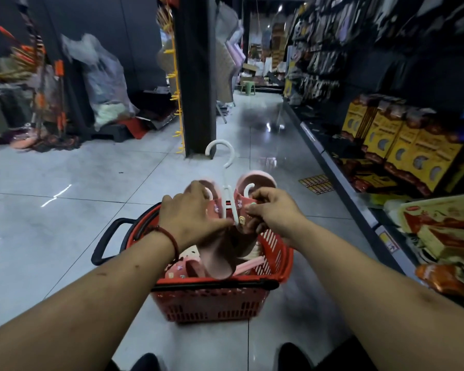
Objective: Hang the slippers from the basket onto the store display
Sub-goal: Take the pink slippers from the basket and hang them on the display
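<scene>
step: take slippers (263, 179) to display | left hand (193, 212) grip: curled round one slipper | right hand (275, 214) grip: pinching the other | tip: keep hanger (220, 142) hook at 12 o'clock, clear basket (220, 303) at 6

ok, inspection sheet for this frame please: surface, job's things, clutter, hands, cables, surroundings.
Surface: glossy grey tiled floor; red basket stands on it.
Job's things: pink slippers on a white hanger, held above the basket; spare slippers inside it.
Clutter: bulging plastic bags piled far left.
Hands: left hand and right hand both grip the pink slippers.
Cables: nothing seen.
Surroundings: stocked shelves right, black pillar ahead.
</scene>
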`<state>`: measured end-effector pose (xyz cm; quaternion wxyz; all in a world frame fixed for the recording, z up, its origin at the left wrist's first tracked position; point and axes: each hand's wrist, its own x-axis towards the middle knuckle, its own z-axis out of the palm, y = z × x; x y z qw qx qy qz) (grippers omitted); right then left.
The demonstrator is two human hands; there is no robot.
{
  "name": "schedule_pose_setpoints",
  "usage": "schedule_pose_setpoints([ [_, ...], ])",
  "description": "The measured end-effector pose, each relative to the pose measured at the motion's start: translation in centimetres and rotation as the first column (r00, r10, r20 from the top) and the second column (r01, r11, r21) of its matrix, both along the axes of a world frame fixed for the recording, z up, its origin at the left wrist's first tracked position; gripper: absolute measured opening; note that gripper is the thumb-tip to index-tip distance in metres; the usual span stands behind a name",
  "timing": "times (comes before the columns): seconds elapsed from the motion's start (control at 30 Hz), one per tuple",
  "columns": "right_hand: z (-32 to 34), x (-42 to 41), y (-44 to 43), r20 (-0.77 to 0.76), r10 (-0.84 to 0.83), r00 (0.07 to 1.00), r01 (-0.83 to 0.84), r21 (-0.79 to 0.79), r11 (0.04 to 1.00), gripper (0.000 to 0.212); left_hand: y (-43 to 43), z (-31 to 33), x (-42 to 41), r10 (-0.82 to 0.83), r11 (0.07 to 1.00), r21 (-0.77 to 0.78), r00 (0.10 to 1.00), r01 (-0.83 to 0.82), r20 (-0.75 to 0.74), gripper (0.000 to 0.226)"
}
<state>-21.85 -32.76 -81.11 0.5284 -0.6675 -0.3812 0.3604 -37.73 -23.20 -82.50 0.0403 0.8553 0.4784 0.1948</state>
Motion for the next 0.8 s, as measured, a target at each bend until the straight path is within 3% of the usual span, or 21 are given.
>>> schedule_pose_setpoints([
  [0.1,1.2,0.2,-1.5,0.016,-0.026,1.000,0.025,0.038,0.999,0.015,-0.3,2.0,0.3,0.074,0.954,-0.300,0.956,0.015,0.285,0.043],
  [0.17,2.3,0.5,-2.9,0.016,-0.038,0.999,0.037,0.068,0.997,0.015,-0.4,3.1,0.9,0.071,0.898,-0.420,0.901,0.128,0.427,0.032],
  [0.23,3.5,0.9,-4.5,0.024,-0.054,0.998,0.051,0.088,0.995,0.014,-0.8,4.2,1.4,0.043,0.869,-0.440,0.852,0.226,0.522,0.014],
  [0.37,6.1,1.9,-7.7,0.039,-0.090,0.995,0.085,0.113,0.990,0.015,-3.4,6.9,2.9,-0.015,0.847,-0.397,0.762,0.354,0.647,0.018],
  [0.63,10.6,5.3,-14.1,0.136,-0.236,0.962,0.216,0.146,0.965,0.011,-7.5,11.0,7.4,-0.192,0.869,-0.236,0.737,0.434,0.649,0.020],
  [0.8,12.1,8.0,-17.4,0.180,-0.349,0.920,0.322,0.161,0.933,0.011,-10.3,13.0,10.6,-0.373,0.880,-0.083,0.790,0.467,0.487,0.029],
])
